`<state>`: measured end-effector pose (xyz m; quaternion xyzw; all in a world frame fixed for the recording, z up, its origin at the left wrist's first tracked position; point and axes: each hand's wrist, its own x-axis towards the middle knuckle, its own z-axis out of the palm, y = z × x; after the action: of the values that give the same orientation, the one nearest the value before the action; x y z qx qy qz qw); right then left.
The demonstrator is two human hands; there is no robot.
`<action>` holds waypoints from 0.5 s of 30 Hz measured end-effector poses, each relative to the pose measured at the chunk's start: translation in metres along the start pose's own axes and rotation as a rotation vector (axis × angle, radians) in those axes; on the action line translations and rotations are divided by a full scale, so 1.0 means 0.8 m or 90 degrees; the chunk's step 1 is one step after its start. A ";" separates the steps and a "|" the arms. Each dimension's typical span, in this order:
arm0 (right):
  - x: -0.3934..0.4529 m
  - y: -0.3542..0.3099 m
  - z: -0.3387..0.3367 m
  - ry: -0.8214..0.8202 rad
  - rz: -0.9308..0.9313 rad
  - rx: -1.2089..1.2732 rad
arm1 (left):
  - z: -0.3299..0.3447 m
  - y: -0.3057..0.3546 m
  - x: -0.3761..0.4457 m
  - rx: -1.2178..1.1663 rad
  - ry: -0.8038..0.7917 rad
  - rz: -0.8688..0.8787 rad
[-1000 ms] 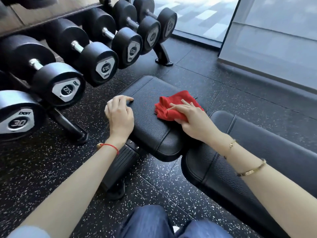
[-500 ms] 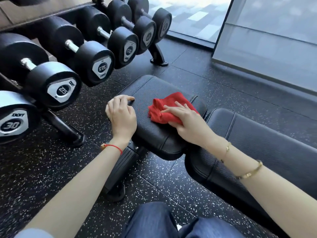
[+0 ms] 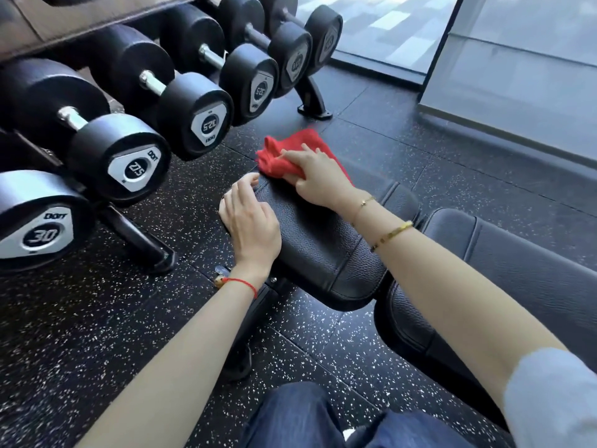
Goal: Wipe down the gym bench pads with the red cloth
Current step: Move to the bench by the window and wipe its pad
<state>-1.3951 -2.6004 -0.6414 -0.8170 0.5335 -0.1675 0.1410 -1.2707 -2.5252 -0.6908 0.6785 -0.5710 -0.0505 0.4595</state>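
Black rubber floor [image 3: 97,318], flecked with white, is being shown under a gym bench, with a glass wall panel [image 3: 517,66] at the far right. Dumbbells are being held on a rack [image 3: 139,234] at the left: the nearest dumbbell [image 3: 35,231] is being marked "30", the next dumbbell [image 3: 126,163] "27.5" as far as can be read, and a third dumbbell [image 3: 203,121] "32.5", its digits being seen upside down. A brand word is being shown on the end plates, too small to be read surely. The heads are round and matte black, the end plates silver, the handles chrome.

The seat pad [image 3: 323,240] is black with a pebbled leather-like grain and stitched seams, and its corners are rounded. The back pad [image 3: 517,270] is lying just beside it at the right, of the same material.

The red cloth [image 3: 290,150] is being pressed onto the far end of the seat pad by the right hand [image 3: 318,179], with fingers spread nearly straight over the bunched fabric; part of the cloth is hanging past the pad's far edge. The left hand [image 3: 250,221] is being rested on the pad's left edge, fingers loosely curled over it. A red string bracelet [image 3: 242,282] is being worn on the left wrist, and two gold bracelets [image 3: 391,236] on the right. Blue jeans [image 3: 307,415] are being seen at the bottom.
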 end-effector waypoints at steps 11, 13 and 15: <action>-0.062 0.026 -0.025 0.053 0.109 -0.031 | -0.002 0.001 -0.004 0.025 -0.008 0.006; -0.094 0.003 -0.014 0.043 0.063 -0.009 | -0.001 0.001 -0.004 0.031 -0.014 0.011; -0.141 -0.014 -0.009 0.021 0.001 0.010 | 0.000 -0.001 -0.004 0.042 -0.018 0.017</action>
<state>-1.4310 -2.4923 -0.6441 -0.8127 0.5348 -0.1851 0.1387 -1.2707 -2.5228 -0.6928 0.6850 -0.5876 -0.0351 0.4292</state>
